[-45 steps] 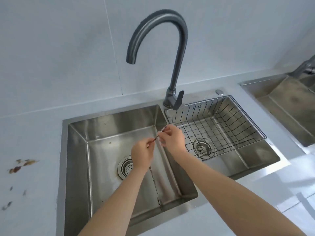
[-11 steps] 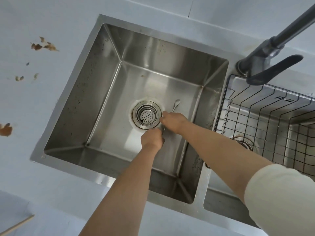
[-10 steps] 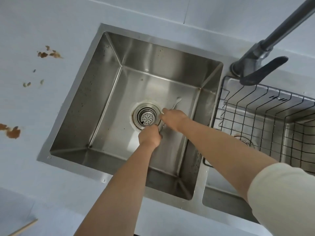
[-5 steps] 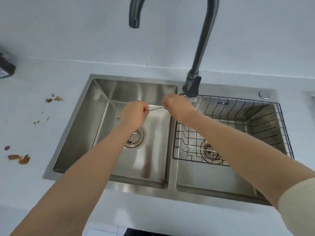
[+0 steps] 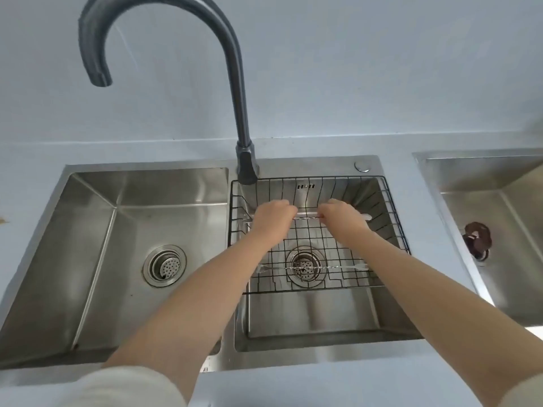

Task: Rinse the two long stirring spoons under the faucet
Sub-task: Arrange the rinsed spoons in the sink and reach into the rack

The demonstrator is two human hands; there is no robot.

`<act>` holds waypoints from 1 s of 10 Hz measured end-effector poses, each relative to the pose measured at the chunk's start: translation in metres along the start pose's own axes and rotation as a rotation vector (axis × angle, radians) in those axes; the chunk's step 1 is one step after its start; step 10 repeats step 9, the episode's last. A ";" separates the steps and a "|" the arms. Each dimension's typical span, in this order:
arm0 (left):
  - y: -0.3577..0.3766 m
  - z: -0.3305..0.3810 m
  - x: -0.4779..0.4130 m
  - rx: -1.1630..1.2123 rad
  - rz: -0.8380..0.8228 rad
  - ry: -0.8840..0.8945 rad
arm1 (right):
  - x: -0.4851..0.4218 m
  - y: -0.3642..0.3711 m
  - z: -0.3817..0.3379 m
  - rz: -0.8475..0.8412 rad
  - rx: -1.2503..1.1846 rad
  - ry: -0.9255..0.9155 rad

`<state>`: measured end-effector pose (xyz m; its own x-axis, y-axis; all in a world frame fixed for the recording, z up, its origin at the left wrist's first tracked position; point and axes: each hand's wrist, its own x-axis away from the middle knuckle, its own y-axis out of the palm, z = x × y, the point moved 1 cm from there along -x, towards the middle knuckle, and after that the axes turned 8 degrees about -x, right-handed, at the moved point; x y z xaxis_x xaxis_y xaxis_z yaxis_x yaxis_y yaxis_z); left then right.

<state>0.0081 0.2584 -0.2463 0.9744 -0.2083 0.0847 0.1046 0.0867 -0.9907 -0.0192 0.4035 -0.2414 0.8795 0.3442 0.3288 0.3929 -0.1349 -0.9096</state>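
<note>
Our L hand (image 5: pixel 273 220) & R hand (image 5: pixel 342 221) pinch 1 spoon (image 5: pixel 307 218) btwn them: prob. light, stiff, slick; grip twisted shaft.

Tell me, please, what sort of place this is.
Probably a kitchen wash-up area: a double stainless sink set into a pale counter, a tall gooseneck faucet, and a wire basket in the right basin holding a stirring spoon.

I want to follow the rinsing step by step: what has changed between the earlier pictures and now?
The left hand and right hand carried the spoon up from the left basin and rightward over the wire basket. Both still grip it; the faucet shows no water, as before.
</note>
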 end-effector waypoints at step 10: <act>0.072 -0.017 -0.012 0.036 -0.252 0.020 | -0.035 0.078 0.036 -0.133 -0.079 0.064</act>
